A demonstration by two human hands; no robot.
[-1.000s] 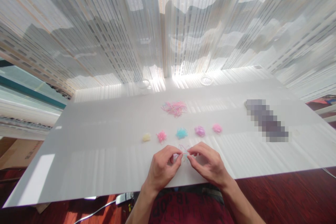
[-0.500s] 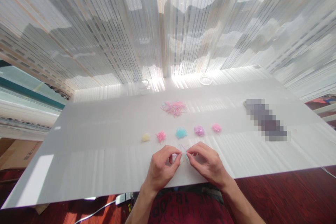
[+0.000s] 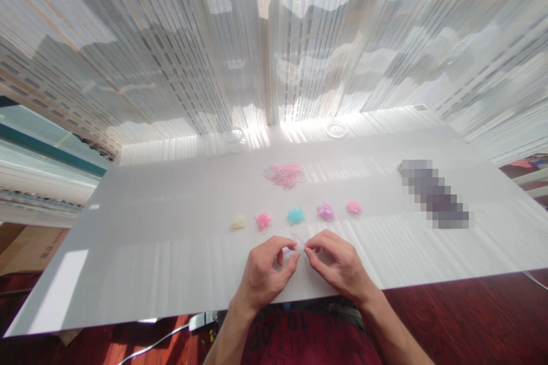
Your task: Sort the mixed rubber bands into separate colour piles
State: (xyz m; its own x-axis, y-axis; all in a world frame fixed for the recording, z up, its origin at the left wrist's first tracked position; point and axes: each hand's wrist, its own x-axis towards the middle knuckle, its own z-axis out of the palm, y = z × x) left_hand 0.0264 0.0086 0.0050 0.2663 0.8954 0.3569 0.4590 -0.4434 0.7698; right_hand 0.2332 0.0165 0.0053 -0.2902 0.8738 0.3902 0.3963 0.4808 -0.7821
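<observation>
My left hand [image 3: 269, 271] hovers over the near part of the white table [image 3: 192, 274], thumb and forefinger parted, with nothing clearly held between them. Opposite it, my right hand [image 3: 338, 265] pinches a thin pale rubber band at the fingertips. Between the hands lie a few loose rubber bands [image 3: 298, 239], purple and bluish, partly covered by my fingers. Just beyond is a row of small rubber band heaps: a yellow heap [image 3: 238, 222], a coral-pink heap [image 3: 263, 220], a turquoise heap [image 3: 295, 215], a purple heap [image 3: 325, 212] and a pink heap [image 3: 353, 207].
Farther back lies a larger mixed pile of pinkish bands [image 3: 284, 175]. Two clear round containers [image 3: 336, 130] stand near the curtain [image 3: 240, 40]. A pixelated object [image 3: 434, 194] rests on the right. A white power strip [image 3: 202, 321] shows below the table's front edge.
My left thumb and forefinger, pinched together before, have come apart. My right hand keeps its pinch in nearly the same place. The heaps have not moved.
</observation>
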